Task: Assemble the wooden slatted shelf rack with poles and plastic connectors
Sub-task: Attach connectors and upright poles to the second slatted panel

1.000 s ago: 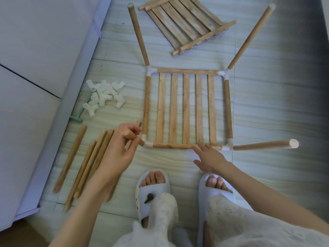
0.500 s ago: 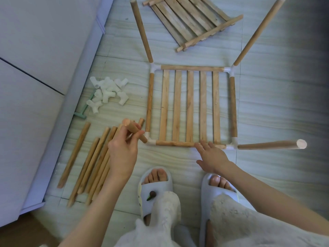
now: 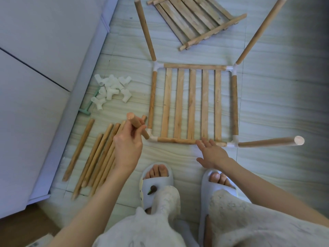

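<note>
A square slatted shelf [image 3: 193, 104] lies flat on the floor, framed by poles joined with white plastic connectors. Poles rise from three corners: far left [image 3: 145, 29], far right [image 3: 260, 31] and near right [image 3: 270, 142]. My left hand [image 3: 127, 145] grips a wooden pole [image 3: 138, 126] whose lower end sits at the near-left corner connector [image 3: 151, 136]. My right hand [image 3: 212, 154] rests with straight fingers on the shelf's near rail [image 3: 176, 140].
A pile of white connectors [image 3: 112, 90] and a green tool [image 3: 89, 106] lie left of the shelf. Several loose poles [image 3: 96, 157] lie beside a white cabinet [image 3: 35, 86]. A second slatted panel [image 3: 195, 18] lies farther off. My slippered feet [image 3: 156, 182] stand just below.
My left hand has tilted the pole's top farther left and brought its lower end down to the near-left connector. My right hand stays on the near rail.
</note>
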The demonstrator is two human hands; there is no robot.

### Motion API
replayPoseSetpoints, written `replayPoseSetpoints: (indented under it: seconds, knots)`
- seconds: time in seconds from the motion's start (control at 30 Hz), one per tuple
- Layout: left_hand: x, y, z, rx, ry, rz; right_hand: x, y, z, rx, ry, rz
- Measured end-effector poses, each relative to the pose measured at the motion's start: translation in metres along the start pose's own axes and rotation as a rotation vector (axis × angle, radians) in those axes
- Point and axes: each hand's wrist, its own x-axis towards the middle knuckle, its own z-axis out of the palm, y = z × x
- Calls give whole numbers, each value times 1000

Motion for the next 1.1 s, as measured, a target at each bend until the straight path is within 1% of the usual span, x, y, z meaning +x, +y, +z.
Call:
replayPoseSetpoints:
  seconds: [0.07,0.17,0.3,0.4,0.47,0.53,0.63,0.67,0.73,0.8,0.87,0.97,1.0,1.07,1.1]
  knots:
    - [-2,-4,-4,10,-51,61,-1,-1,2,17,-10,12]
    - [0,-8,-15,10,-187,173,-2,-6,6,34,-34,26]
    - [9,-8,-16,4,-348,193,-3,-7,8,18,-59,49]
    - [5,-5,-7,10,-517,222,-2,12,6,-8,-28,92]
    - [-1,-1,4,77,-679,257,-2,34,2,-36,5,154]
    - [-4,3,19,173,-796,292,1,61,-6,17,54,252]
    - [2,4,45,271,-835,358,1,92,-22,200,170,395]
    - [6,3,54,301,-852,359,2,95,-24,275,211,386]
    - [18,-5,71,386,-887,368,5,88,-24,410,258,291]
    - [33,-14,91,531,-928,401,11,76,-20,545,286,242]
    - [49,-20,110,676,-968,397,21,70,-15,568,315,244]
    - [75,-20,139,799,-992,406,32,73,-7,383,368,216]
    - [83,-19,148,822,-995,417,33,74,-5,364,367,210]
    - [95,-17,165,866,-1014,420,31,74,-2,429,336,238]
    - [100,-17,172,892,-1036,417,29,75,1,437,350,233]
